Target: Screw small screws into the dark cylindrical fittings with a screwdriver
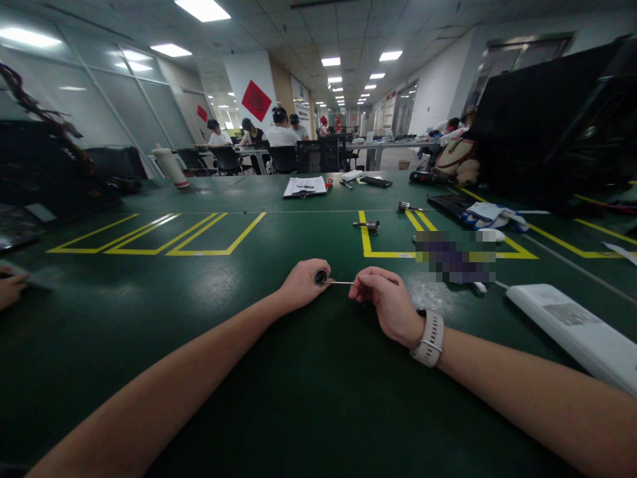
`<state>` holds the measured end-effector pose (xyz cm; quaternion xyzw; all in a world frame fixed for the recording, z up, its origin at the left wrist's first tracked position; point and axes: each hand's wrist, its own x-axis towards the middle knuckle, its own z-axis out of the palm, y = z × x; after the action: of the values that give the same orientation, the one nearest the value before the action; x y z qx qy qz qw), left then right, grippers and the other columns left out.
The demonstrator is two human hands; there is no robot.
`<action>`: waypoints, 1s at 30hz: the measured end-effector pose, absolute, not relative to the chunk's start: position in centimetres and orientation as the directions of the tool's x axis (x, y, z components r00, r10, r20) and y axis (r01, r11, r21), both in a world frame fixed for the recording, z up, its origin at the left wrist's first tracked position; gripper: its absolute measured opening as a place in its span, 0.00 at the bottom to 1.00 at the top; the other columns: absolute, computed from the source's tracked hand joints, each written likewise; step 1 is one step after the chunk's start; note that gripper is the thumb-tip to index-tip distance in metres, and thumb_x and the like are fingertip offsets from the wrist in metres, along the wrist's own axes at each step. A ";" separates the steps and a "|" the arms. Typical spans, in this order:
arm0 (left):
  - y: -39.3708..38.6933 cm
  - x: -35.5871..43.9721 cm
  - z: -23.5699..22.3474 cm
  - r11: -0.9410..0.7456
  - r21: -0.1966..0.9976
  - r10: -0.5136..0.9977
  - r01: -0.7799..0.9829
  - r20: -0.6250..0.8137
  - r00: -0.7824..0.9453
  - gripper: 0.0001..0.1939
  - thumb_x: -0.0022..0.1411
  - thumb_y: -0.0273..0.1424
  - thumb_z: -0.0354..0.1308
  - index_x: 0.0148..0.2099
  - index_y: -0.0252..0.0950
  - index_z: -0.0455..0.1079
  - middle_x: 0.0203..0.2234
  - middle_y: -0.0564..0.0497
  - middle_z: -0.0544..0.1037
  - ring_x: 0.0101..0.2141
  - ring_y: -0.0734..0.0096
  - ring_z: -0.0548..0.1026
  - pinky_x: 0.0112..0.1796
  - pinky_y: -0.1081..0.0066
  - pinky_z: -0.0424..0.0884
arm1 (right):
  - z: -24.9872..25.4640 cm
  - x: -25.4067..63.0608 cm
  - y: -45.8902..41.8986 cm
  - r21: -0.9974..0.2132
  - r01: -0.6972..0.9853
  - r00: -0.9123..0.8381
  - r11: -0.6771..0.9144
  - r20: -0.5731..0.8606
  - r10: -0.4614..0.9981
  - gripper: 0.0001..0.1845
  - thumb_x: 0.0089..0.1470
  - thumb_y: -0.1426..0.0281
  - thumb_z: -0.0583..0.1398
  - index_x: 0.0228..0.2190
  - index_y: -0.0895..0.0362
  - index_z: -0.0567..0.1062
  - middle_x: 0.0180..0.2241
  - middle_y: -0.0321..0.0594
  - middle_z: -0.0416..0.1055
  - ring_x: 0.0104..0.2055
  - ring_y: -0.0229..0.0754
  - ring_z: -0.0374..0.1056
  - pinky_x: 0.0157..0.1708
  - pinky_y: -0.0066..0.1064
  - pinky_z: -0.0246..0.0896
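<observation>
My left hand [302, 284] rests on the green table [249, 372], closed around a small round metal part [321, 277] whose open end faces right. My right hand [381, 299], with a pale watch on the wrist, pinches a thin metal rod [339, 283] whose tip meets that part. Both forearms lie on the table.
Two similar metal parts [368, 225] [405, 207] lie farther back near yellow floor-style markings. A white flat device [572, 325] lies at right, gloves [490, 216] and a clipboard [304, 186] beyond. Another person's hand [10, 287] shows at the left edge. People sit at distant desks.
</observation>
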<state>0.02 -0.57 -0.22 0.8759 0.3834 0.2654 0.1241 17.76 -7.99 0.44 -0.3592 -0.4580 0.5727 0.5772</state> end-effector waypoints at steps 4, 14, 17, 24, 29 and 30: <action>-0.6 0.1 -0.1 -0.671 0.408 0.742 0.619 0.360 0.566 0.08 0.52 0.28 0.58 0.25 0.34 0.62 0.21 0.56 0.65 0.24 0.76 0.64 0.26 0.75 0.58 | 0.3 17.8 -7.9 -0.951 -0.293 -0.053 0.101 0.122 0.991 0.09 0.45 0.71 0.55 0.18 0.57 0.71 0.17 0.35 0.68 0.22 0.37 0.61 0.25 0.30 0.53; -0.6 0.1 -0.3 -0.665 0.390 0.747 0.637 0.360 0.559 0.08 0.52 0.30 0.58 0.26 0.34 0.62 0.21 0.56 0.66 0.24 0.76 0.65 0.26 0.75 0.59 | -0.2 18.0 -7.6 -0.971 -0.205 0.023 0.127 0.124 0.992 0.10 0.43 0.74 0.53 0.14 0.57 0.67 0.13 0.31 0.61 0.18 0.34 0.56 0.21 0.28 0.47; -0.6 0.1 -0.3 -0.669 0.390 0.743 0.633 0.361 0.563 0.08 0.53 0.30 0.58 0.26 0.34 0.62 0.22 0.56 0.66 0.25 0.75 0.65 0.27 0.74 0.60 | -0.2 18.0 -7.7 -0.968 -0.205 0.028 0.142 0.140 0.990 0.11 0.45 0.74 0.53 0.15 0.57 0.67 0.13 0.31 0.61 0.18 0.34 0.56 0.21 0.28 0.48; -0.6 0.2 -0.2 -0.662 0.394 0.750 0.638 0.352 0.560 0.07 0.52 0.30 0.57 0.25 0.34 0.62 0.21 0.56 0.66 0.24 0.76 0.64 0.25 0.75 0.59 | 0.4 17.7 -8.2 -0.971 -0.168 -0.116 0.170 0.190 0.975 0.10 0.51 0.70 0.54 0.21 0.57 0.70 0.20 0.34 0.67 0.26 0.37 0.62 0.29 0.31 0.55; -0.8 0.2 0.0 -0.662 0.393 0.749 0.638 0.360 0.556 0.07 0.52 0.30 0.57 0.26 0.35 0.62 0.21 0.56 0.66 0.24 0.75 0.65 0.25 0.75 0.58 | 0.7 17.6 -8.5 -0.987 -0.046 -0.241 0.152 0.158 0.958 0.09 0.53 0.67 0.55 0.26 0.57 0.73 0.27 0.36 0.70 0.32 0.38 0.64 0.34 0.32 0.58; -0.9 0.2 0.0 -0.665 0.392 0.747 0.636 0.359 0.560 0.07 0.52 0.30 0.57 0.25 0.35 0.62 0.21 0.56 0.66 0.24 0.75 0.65 0.25 0.75 0.59 | 0.7 17.6 -8.5 -0.988 -0.031 -0.258 0.153 0.156 0.953 0.10 0.54 0.66 0.55 0.27 0.57 0.73 0.28 0.37 0.70 0.32 0.38 0.65 0.34 0.33 0.58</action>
<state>0.24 -0.88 0.01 0.8764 0.3943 0.2541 0.1093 17.64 -8.54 0.71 -0.3866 -0.5962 0.5232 0.4704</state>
